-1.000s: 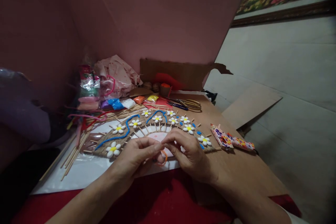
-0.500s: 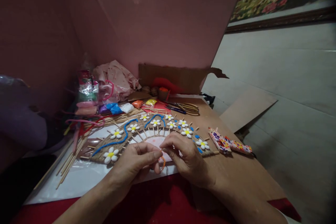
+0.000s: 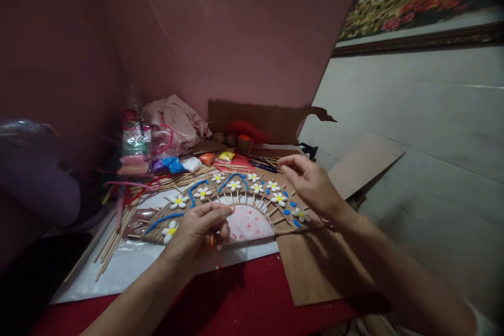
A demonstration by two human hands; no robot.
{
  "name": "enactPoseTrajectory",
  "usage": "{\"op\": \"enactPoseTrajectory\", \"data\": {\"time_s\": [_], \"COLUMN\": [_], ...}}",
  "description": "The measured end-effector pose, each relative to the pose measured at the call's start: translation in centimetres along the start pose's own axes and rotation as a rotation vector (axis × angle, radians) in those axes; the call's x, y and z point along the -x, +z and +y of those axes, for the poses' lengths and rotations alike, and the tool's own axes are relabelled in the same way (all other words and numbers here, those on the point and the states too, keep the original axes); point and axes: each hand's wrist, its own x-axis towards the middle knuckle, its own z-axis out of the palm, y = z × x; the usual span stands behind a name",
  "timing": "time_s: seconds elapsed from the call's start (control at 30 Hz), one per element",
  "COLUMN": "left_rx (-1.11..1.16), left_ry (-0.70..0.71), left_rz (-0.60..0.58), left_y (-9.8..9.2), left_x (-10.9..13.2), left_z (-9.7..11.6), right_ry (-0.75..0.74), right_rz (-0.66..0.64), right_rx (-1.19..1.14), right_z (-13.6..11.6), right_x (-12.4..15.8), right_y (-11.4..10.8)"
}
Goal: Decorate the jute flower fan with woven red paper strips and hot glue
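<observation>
Sticks [image 3: 112, 239] lie left of the fan [image 3: 252, 221], packets [image 3: 192, 164] behind it, cardboard [image 3: 279, 125] standing farther back.

The arched panel [image 3: 216, 187] is showing rough, matt twine; its white flowers [image 3: 279, 199] are looking smooth. The sticks [image 3: 114, 233] are appearing wooden, the blue packet [image 3: 174, 165] is gleaming like plastic, the dim pink bundle [image 3: 175, 121] is possibly showing cloth.

Near the desk's [image 3: 252, 294] front edge, the left hand [image 3: 208, 224] pinches an orange strand [image 3: 213, 242] beside a twine half-ring [image 3: 218, 187] bearing white flowers [image 3: 279, 199]. The right hand [image 3: 309, 181] hangs toward the right edge; its grip is unclear. Coloured packets [image 3: 174, 165] lie toward the back edge, before upright cardboard [image 3: 221, 115].
</observation>
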Motion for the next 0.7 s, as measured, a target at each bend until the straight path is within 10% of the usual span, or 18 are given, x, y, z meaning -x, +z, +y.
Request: {"op": "enactPoseTrajectory", "data": {"time_s": [0.3, 0.7], "left_rx": [0.048, 0.132], "left_ry": [-0.029, -0.007], "left_rz": [0.056, 0.032], "left_y": [0.1, -0.6], "left_x": [0.3, 0.2], "left_z": [1.1, 1.3], "right_ry": [0.190, 0.164], "right_rz": [-0.552, -0.589], "right_rx": [0.481, 0.326], "right_z": [9.7, 10.5], "right_x": [-10.0, -11.6], "right_y": [4.2, 2.8]}}
